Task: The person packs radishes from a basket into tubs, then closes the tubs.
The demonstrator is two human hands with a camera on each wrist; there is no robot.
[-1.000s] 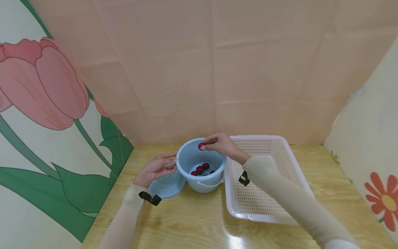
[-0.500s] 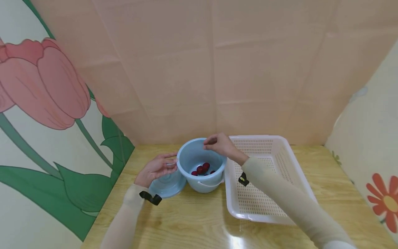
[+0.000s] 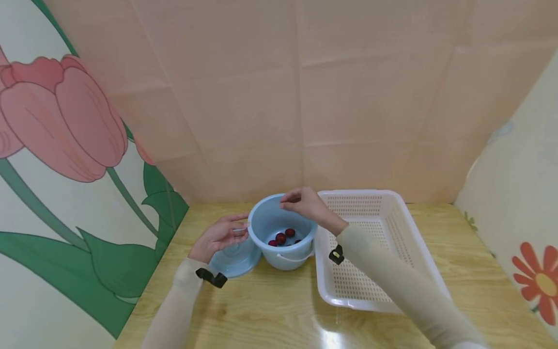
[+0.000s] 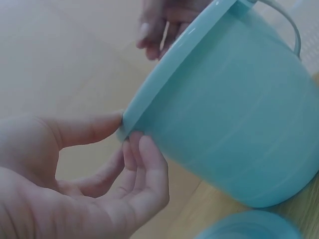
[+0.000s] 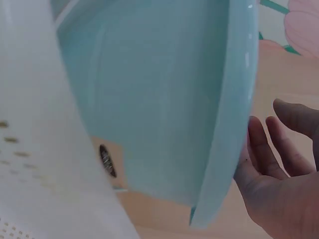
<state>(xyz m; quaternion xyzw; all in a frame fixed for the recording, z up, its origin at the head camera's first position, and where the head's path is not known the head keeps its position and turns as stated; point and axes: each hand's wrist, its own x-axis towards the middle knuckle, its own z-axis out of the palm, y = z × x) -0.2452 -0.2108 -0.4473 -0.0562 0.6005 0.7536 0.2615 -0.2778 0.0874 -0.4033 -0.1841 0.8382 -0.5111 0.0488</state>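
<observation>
A light blue bucket [image 3: 285, 252] stands on the wooden table with several small, round, dark red fruits [image 3: 281, 238] at its bottom. At its left rim, my left hand [image 3: 220, 236] pinches the edge; the left wrist view shows the thumb on top of the rim [image 4: 149, 94] and fingertips under it. My right hand [image 3: 307, 204] hangs over the bucket's back right rim, nothing held. In the right wrist view its thumb and fingers [image 5: 294, 119] are spread apart beside the rim. A round blue lid [image 3: 237, 264] lies left of the bucket, partly under my left hand.
Right against the bucket stands a white perforated plastic basket [image 3: 322, 286], crossed by my right forearm. The bucket's white handle [image 3: 293, 260] hangs down in front. Behind the table [image 3: 270, 310] rises a peach-coloured backdrop [image 3: 244, 121], with flower-painted panels on both sides.
One second ago my right hand held a red fruit above the bucket; it has let go of it. The hand has since shifted slightly left. My left hand stays at the rim.
</observation>
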